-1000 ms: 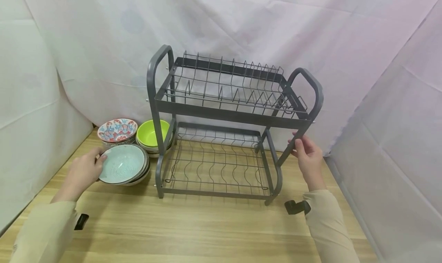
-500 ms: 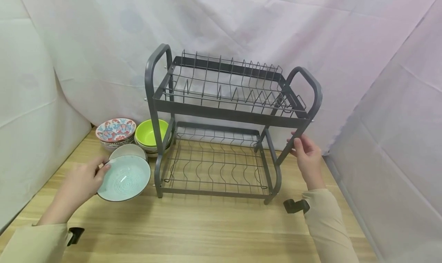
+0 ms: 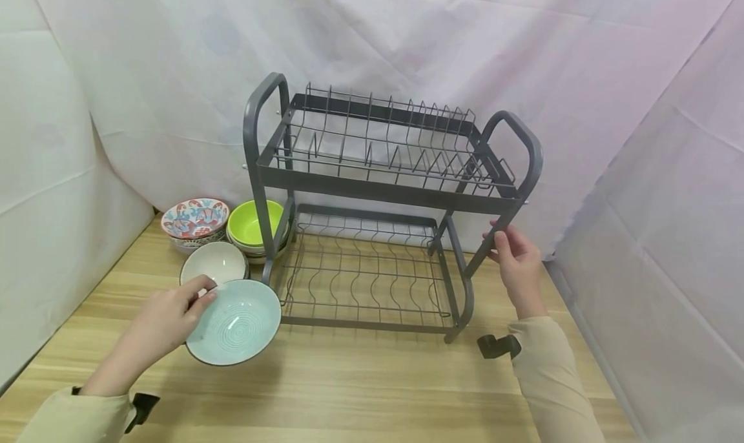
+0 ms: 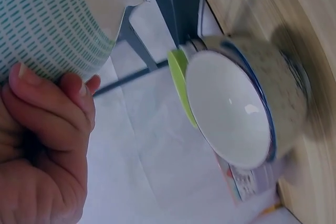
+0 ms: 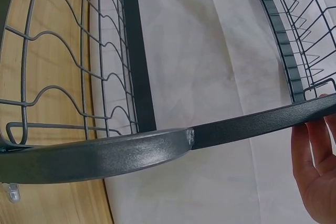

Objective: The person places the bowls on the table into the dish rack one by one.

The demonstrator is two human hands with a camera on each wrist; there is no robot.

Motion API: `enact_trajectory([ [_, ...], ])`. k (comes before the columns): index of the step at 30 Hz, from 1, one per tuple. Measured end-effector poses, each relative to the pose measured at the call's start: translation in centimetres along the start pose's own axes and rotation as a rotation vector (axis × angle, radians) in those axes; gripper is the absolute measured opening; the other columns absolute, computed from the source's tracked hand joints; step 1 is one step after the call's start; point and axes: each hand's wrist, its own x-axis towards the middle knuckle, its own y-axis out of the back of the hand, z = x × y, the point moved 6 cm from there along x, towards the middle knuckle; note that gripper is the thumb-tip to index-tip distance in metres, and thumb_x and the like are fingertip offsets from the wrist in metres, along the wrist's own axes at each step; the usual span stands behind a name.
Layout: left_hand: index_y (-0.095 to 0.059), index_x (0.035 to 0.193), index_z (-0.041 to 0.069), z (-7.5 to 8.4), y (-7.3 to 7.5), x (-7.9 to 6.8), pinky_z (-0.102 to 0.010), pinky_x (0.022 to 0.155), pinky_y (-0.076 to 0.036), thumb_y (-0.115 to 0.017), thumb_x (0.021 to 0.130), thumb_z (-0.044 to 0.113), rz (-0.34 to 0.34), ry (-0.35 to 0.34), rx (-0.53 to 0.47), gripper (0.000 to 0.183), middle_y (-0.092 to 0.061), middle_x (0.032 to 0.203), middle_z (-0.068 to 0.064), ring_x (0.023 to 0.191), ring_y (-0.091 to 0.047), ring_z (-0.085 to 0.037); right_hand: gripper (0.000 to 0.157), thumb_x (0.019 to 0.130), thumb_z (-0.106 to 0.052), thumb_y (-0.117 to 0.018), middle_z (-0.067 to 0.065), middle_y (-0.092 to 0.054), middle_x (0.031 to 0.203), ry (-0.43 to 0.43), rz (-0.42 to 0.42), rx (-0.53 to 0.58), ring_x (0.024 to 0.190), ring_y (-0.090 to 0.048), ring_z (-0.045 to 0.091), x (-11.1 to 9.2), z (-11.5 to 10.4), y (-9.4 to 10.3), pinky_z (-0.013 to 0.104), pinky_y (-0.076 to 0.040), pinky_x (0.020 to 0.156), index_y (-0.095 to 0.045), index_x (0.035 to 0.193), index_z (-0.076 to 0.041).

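A pale blue bowl [image 3: 241,327] with ring lines inside hangs tilted over the table, left of centre. My left hand [image 3: 165,317] pinches its rim, thumb on the inner side. Teal dashes cover the bowl's outside [image 4: 47,19] in the left wrist view. Just behind it, a white bowl [image 3: 212,261] tops a short stack. A dark grey two-tier dish rack [image 3: 383,190] stands mid-table. My right hand [image 3: 518,268] holds its right-hand post, with the thumb in front and fingers behind. In the right wrist view those fingers [image 5: 303,153] curl behind the post [image 5: 247,124].
Bowls with a red and blue pattern [image 3: 196,218] are stacked at the back left. A lime green bowl [image 3: 245,226] tops another stack, partly behind the rack's left leg. White cloth [image 3: 145,75] hangs behind and on both sides of the wooden table [image 3: 372,385].
My left hand has lifted the pale blue bowl off its stack and brought it forward and right, uncovering the white bowl. The right hand stays on the rack post.
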Motion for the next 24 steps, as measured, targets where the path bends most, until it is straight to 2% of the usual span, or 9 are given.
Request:
enact_trajectory([
  [4,-0.058,0.091,0.008,1.2,-1.0,0.3,-0.028,0.047,-0.032,-0.053,0.09,0.012,-0.027,-0.025,-0.037,0.006,-0.051,0.061,0.0,0.053,-0.041,-0.013,0.035,0.091,-0.012,-0.053,-0.011,-0.067,0.084,-0.005,0.003,0.01,0.081,-0.064,0.003,0.0,0.0,0.0,0.02,-0.052,0.069,-0.052,0.112,0.015],
  [11,-0.06,0.089,0.009,3.0,-3.1,1.2,-0.031,0.055,-0.043,-0.056,0.087,0.007,-0.044,-0.106,-0.097,0.005,-0.064,0.078,-0.002,0.063,-0.052,-0.011,0.034,0.091,-0.012,-0.053,-0.012,-0.066,0.085,-0.009,0.0,-0.003,0.081,-0.064,0.003,0.0,-0.1,-0.1,0.02,-0.051,0.069,-0.052,0.113,0.014],
  [17,-0.059,0.091,0.008,4.3,-4.8,2.0,-0.027,0.05,-0.037,-0.055,0.088,0.009,-0.109,-0.104,-0.129,0.005,-0.059,0.071,0.0,0.057,-0.045,-0.011,0.035,0.091,-0.013,-0.053,-0.012,-0.066,0.086,-0.022,-0.008,-0.015,0.085,-0.064,0.008,0.0,-0.2,-0.2,0.019,-0.051,0.07,-0.052,0.114,0.012],
  [22,-0.058,0.09,0.009,5.4,-5.9,2.8,-0.026,0.049,-0.035,-0.054,0.089,0.01,-0.127,-0.115,-0.151,0.005,-0.054,0.066,0.002,0.056,-0.043,-0.011,0.036,0.091,-0.015,-0.053,-0.012,-0.064,0.094,-0.052,-0.013,-0.017,0.087,-0.063,0.004,-0.3,-0.4,-0.2,0.02,-0.051,0.072,-0.052,0.118,0.009],
  [24,-0.059,0.09,0.009,5.7,-6.5,3.1,-0.026,0.049,-0.036,-0.054,0.089,0.011,-0.122,-0.118,-0.152,0.005,-0.054,0.065,0.002,0.055,-0.043,-0.011,0.036,0.091,-0.016,-0.053,-0.007,-0.064,0.098,-0.056,-0.008,-0.089,0.09,-0.061,0.001,-0.6,-0.6,-0.2,0.017,-0.05,0.074,-0.053,0.119,0.005],
])
